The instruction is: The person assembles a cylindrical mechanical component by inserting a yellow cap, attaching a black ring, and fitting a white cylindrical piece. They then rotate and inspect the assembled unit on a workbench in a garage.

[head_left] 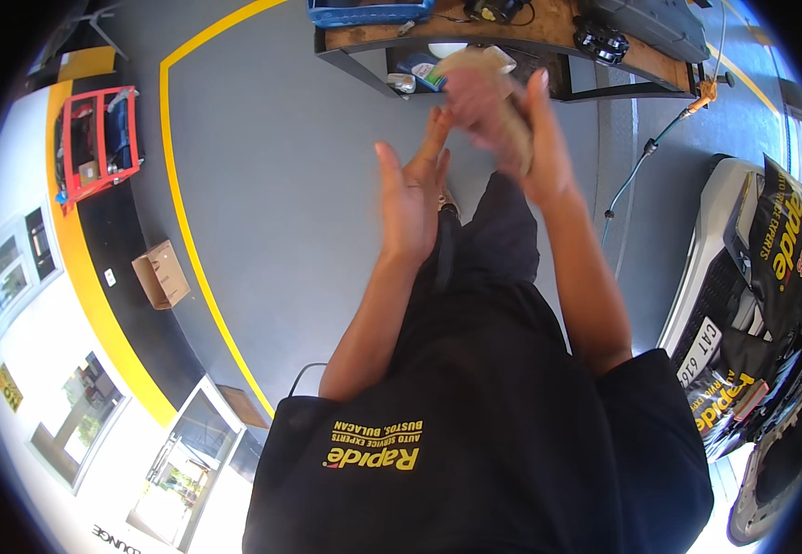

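A pinkish-brown cloth rag (486, 106), smeared by motion, hangs in the air in front of me. My right hand (549, 152) holds it against the palm, thumb pointing up and away; the other fingers are partly hidden behind the cloth. Just left of the rag is my left hand (410, 203), its thumb spread and its fingers stretched toward the cloth. Those fingertips reach the rag's left edge, but I cannot tell whether they touch it. Nothing is gripped in that hand.
Ahead stands a workbench (549, 28) with a blue tray (369, 11), a black part (601, 42) and bottles on its lower shelf. A hose (636, 171) hangs at right beside a car (706, 249). Leftward are a cardboard box (163, 275) and a red cart (101, 143).
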{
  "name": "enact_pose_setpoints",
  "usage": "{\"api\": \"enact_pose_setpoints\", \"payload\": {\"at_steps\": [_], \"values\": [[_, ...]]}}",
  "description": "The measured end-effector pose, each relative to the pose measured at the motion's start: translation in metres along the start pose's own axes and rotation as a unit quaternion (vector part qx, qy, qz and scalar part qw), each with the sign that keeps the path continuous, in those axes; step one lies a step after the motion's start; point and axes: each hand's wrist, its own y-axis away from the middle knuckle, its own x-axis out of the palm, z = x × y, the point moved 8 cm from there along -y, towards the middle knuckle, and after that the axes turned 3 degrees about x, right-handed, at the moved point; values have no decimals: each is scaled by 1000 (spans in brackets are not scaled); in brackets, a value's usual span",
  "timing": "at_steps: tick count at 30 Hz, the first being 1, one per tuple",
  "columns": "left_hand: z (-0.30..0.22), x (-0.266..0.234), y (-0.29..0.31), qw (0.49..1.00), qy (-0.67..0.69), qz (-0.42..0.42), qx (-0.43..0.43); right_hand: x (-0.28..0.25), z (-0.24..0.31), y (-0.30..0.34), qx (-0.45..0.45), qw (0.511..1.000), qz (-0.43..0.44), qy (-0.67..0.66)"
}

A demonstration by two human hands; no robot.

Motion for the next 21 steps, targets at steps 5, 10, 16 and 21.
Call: {"api": "enact_pose_setpoints", "payload": {"at_steps": [5,10,16,21], "values": [[26,36,10,997,70,-4,-29,26,15,29,-388,830,-129,378],[-11,75,17,865,-404,184,234,-45,-8,-23,-51,992,-93,-71],[-29,66,-61,903,-345,-84,244,5,-28,36,7,997,36,72],[-34,60,-101,978,-88,-147,121,7,47,56,-42,961,255,-92]]}}
